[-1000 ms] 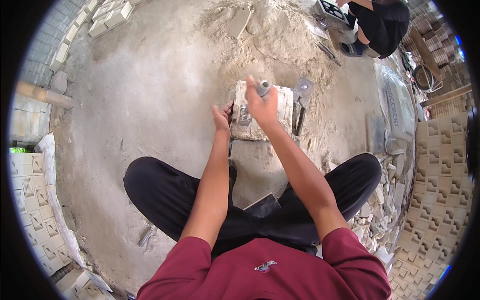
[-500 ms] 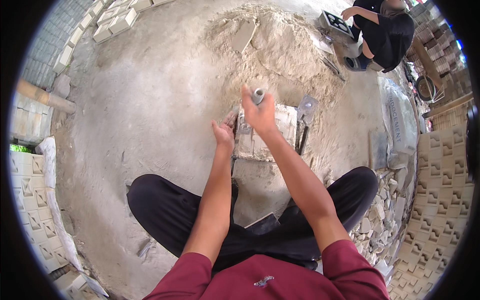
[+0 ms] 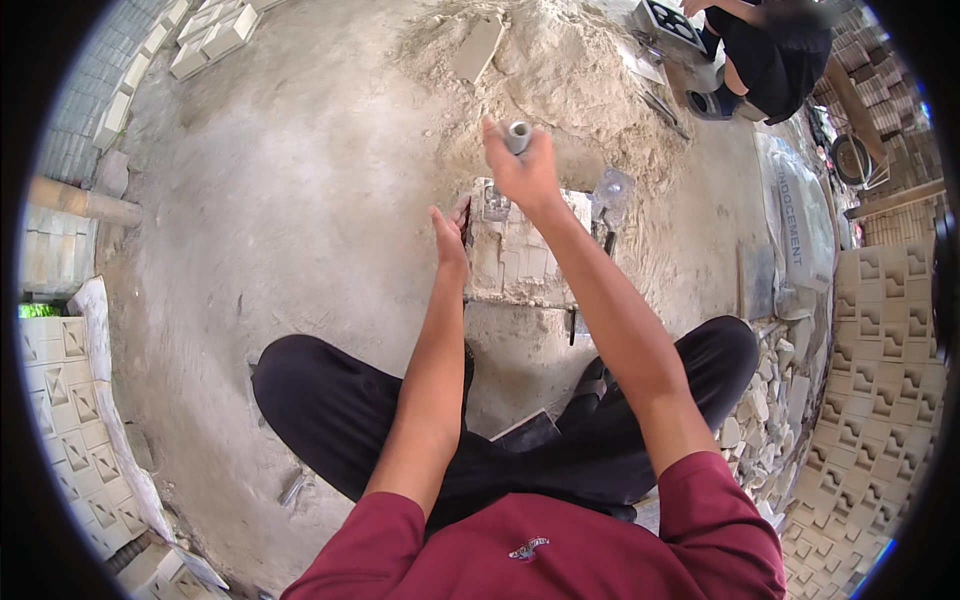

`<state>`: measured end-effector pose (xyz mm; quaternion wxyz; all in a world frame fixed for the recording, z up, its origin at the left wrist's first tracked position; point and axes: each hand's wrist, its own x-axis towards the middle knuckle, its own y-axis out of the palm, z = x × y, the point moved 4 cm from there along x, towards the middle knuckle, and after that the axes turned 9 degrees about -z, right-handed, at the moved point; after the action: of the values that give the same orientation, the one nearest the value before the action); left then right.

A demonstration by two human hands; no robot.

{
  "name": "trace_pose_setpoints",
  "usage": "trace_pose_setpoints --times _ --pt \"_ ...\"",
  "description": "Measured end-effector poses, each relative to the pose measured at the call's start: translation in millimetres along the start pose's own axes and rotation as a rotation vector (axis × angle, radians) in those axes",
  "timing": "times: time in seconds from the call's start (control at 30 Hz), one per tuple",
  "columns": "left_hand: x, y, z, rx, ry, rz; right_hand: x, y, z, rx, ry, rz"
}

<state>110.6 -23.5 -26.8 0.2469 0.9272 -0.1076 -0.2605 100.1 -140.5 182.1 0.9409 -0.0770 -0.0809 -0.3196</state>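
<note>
My right hand is closed round the grey metal pipe handle of a tamper, above the far left of a mould packed with pale, damp-looking mix. A small grey metal foot shows below the hand, at the mould's far left corner. My left hand is against the mould's left side, thumb raised and fingers stretched along the wall; its fingertips are partly hidden. Right of the mould lies a trowel with a flat grey blade and a dark handle, partly covered by my right forearm.
A heap of sandy mix lies beyond the mould, with a flat pale slab on it. A co-worker crouches at the far right by a mould with round holes. A sack, rubble and stacked blocks line the right.
My left hand has turned from palm up to more edge-on along the mould's side. My right hand still grips the tamper, whose foot now shows. The whole view has shifted slightly.
</note>
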Motion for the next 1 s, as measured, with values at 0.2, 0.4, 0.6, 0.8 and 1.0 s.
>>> trace_pose_setpoints --times 0.2,0.4,0.6,0.8,1.0 --pt "4 1 16 0.222 0.134 -0.027 6 -22 -13 -0.102 -0.106 0.079" --pt "9 -12 14 0.405 0.328 -0.089 -19 -38 -12 -0.062 -0.069 -0.002" --pt "-35 31 22 0.896 0.482 -0.176 -33 -122 -14 0.287 -0.131 -0.274" --pt "-61 85 43 1.599 0.907 -0.083 -55 -182 -21 -0.065 0.093 -0.442" --pt "-74 141 97 1.612 0.862 0.226 -84 -283 -119 -0.474 0.234 -0.523"
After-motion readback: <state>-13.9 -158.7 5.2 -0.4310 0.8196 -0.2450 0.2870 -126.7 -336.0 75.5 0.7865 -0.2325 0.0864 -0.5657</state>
